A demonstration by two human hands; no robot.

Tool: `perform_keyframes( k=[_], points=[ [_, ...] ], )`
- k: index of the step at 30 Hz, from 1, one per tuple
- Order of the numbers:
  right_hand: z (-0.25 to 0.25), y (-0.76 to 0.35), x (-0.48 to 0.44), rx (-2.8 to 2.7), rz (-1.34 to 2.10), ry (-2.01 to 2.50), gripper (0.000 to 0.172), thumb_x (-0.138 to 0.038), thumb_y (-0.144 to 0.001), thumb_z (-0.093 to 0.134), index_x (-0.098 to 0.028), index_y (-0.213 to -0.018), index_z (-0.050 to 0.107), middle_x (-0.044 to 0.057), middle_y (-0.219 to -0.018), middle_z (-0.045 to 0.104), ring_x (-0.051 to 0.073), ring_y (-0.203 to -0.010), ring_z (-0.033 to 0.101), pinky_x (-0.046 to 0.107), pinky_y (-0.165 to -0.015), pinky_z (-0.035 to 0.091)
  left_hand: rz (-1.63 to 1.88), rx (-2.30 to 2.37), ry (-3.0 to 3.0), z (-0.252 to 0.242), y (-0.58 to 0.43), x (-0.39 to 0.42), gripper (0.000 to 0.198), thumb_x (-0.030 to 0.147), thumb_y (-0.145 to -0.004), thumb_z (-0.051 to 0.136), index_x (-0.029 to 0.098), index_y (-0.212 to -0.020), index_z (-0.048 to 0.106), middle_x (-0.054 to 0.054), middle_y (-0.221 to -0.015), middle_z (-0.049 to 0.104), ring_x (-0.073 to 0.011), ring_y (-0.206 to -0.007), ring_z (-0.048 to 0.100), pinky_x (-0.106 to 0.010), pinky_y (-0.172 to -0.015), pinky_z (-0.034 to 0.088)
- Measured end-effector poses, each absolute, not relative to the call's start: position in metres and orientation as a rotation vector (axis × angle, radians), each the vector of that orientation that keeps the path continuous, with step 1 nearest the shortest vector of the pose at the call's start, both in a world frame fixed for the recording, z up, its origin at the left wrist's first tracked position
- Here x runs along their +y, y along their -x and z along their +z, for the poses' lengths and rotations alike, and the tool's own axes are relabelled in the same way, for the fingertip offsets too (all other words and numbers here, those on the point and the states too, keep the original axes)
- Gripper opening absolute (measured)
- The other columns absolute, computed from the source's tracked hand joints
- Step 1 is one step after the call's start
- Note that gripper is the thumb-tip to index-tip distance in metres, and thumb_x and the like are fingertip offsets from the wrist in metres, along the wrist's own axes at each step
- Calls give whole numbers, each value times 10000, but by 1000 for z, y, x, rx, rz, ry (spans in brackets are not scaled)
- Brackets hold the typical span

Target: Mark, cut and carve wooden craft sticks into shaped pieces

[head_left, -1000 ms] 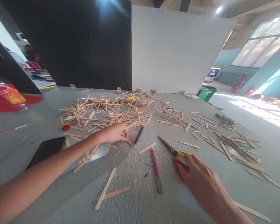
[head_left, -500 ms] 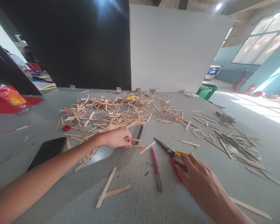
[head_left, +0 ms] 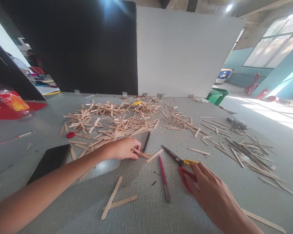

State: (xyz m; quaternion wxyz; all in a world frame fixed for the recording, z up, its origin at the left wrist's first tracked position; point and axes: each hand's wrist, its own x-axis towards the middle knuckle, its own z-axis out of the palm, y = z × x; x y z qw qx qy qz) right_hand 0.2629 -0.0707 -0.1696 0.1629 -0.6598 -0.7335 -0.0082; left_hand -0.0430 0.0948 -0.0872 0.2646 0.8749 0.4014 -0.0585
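Observation:
My left hand (head_left: 123, 148) reaches across the grey table (head_left: 146, 208) and pinches a short wooden craft stick (head_left: 141, 153) that lies flat just in front of a big heap of wooden sticks (head_left: 117, 120). My right hand (head_left: 210, 191) rests at the lower right, its fingers curled on the red and yellow handles of a pair of scissors (head_left: 179, 161) lying on the table with the blades pointing up and left. Between the hands lie a dark red pen (head_left: 163, 178), a black pen (head_left: 146, 142) and a loose stick (head_left: 154, 155).
Two long sticks (head_left: 114, 200) lie crossed near the front edge. A black phone (head_left: 48, 162) sits at the left, a red cap (head_left: 69, 134) beyond it, a bottle (head_left: 9, 99) far left. Thin offcuts (head_left: 244, 151) are scattered at the right. A white board (head_left: 183, 52) stands behind.
My left hand has drawn the small stick a little nearer and it now lies angled under my fingertips. My right hand has stayed on the scissor handles.

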Motion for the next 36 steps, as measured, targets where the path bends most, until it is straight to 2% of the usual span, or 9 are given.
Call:
perform_keyframes(
  k=[5, 11, 14, 17, 20, 22, 27, 33, 36],
  points=[
    [-173, -267, -67, -2109, -76, 1855, 214, -361, -1083, 391, -241, -1070, 568, 75, -973, 678, 252, -855, 730, 372, -695, 547, -123, 1080, -2503, -92, 51, 101, 156, 309, -957, 710, 156, -949, 682, -37, -1001, 694, -203, -921, 665, -364, -813, 546],
    [-180, -279, -59, -2226, -346, 1955, 238, -227, -1072, 418, -194, -991, 639, 113, -970, 647, 271, -827, 681, 392, -691, 551, 10, 1237, -2642, -101, 68, 118, 263, 350, -1012, 664, 162, -1197, 666, -82, -1194, 688, -231, -1021, 689, -440, -892, 590],
    [-178, -289, -56, -2227, -465, 2045, 183, -72, -975, 510, -169, -948, 663, 121, -948, 637, 274, -804, 666, 365, -634, 545, 144, 1310, -2672, -99, 63, 113, 254, 340, -1014, 658, 156, -1188, 658, -78, -1172, 682, -218, -976, 687, -414, -850, 592],
    [-173, -300, -53, -2175, -573, 2125, 273, 56, -865, 520, -162, -904, 679, 128, -932, 652, 299, -811, 658, 394, -661, 559, 263, 1283, -2694, -98, 46, 95, 130, 229, -1037, 569, 154, -1050, 674, -75, -1070, 680, -200, -905, 679, -351, -798, 550],
    [-166, -303, -49, -2118, -614, 1997, 204, -34, -934, 532, -155, -981, 690, 142, -982, 680, 322, -850, 666, 448, -706, 581, 327, 1185, -2706, -104, 25, 70, 187, 236, -1052, 531, 189, -971, 693, -37, -979, 697, -190, -857, 686, -322, -773, 513],
    [-162, -296, -50, -2142, -549, 1774, 211, -124, -1004, 505, -145, -1124, 677, 161, -1088, 698, 327, -942, 683, 479, -778, 597, 336, 1135, -2713, -113, 15, 54, 154, 310, -1026, 614, 190, -991, 704, -30, -967, 702, -207, -856, 698, -319, -735, 506],
    [-153, -257, -62, -2523, -149, 1242, 627, 33, -968, 370, -213, -1540, 449, 168, -1511, 571, 293, -1336, 592, 476, -998, 585, 368, 1134, -2741, -135, 7, 37, 181, 186, -1028, 578, 184, -883, 686, -13, -887, 670, -188, -794, 688, -295, -675, 483],
    [-153, -245, -67, -2631, -8, 1208, 533, 4, -959, 476, -170, -1451, 579, 165, -1447, 648, 323, -1328, 614, 515, -1021, 592, 444, 1204, -2818, -149, 2, 36, 189, 129, -1034, 495, 162, -934, 652, -73, -988, 673, -246, -921, 673, -339, -729, 516],
    [-160, -255, -65, -2533, -100, 1374, 617, 64, -895, 416, -151, -1445, 594, 160, -1446, 653, 313, -1306, 637, 512, -1025, 594, 453, 1206, -2840, -153, 1, 35, 207, 132, -1044, 464, 164, -945, 643, -75, -992, 669, -244, -940, 667, -345, -758, 529]
  ],
)
